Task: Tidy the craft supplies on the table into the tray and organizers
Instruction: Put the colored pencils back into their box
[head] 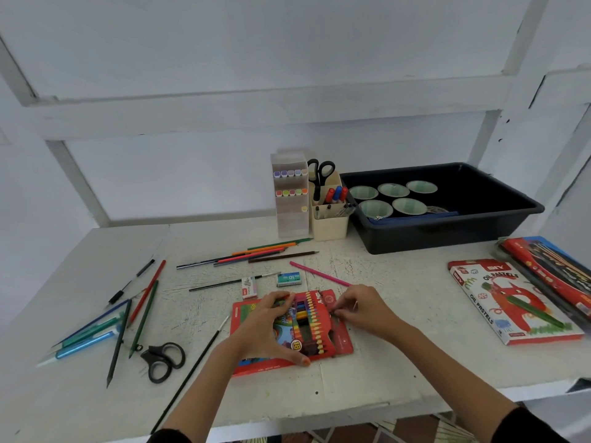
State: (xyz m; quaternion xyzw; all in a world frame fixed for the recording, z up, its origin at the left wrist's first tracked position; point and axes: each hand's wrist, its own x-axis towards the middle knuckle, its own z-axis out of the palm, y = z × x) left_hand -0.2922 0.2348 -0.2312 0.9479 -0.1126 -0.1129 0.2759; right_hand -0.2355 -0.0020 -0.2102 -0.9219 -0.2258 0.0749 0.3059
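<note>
Two hands work the crayon box (315, 330) at the bench's (399, 362) six o'clock: left grip (271, 329) clamped across it, right grip (361, 311) pinching its three-o'clock flap (339, 330). Steady the box, then tuck squarely.

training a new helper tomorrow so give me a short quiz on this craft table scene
1. True or false: the black plastic tray holds five pale green round cups.
2. Both the left hand and the right hand are on which thing? A the open red cardboard crayon box; B the oil pastels box; C the beige pen holder.
3. Fill in: the loose black-handled scissors lie on the white table to the person's ____.
Key: 1 true; 2 A; 3 left.
</note>
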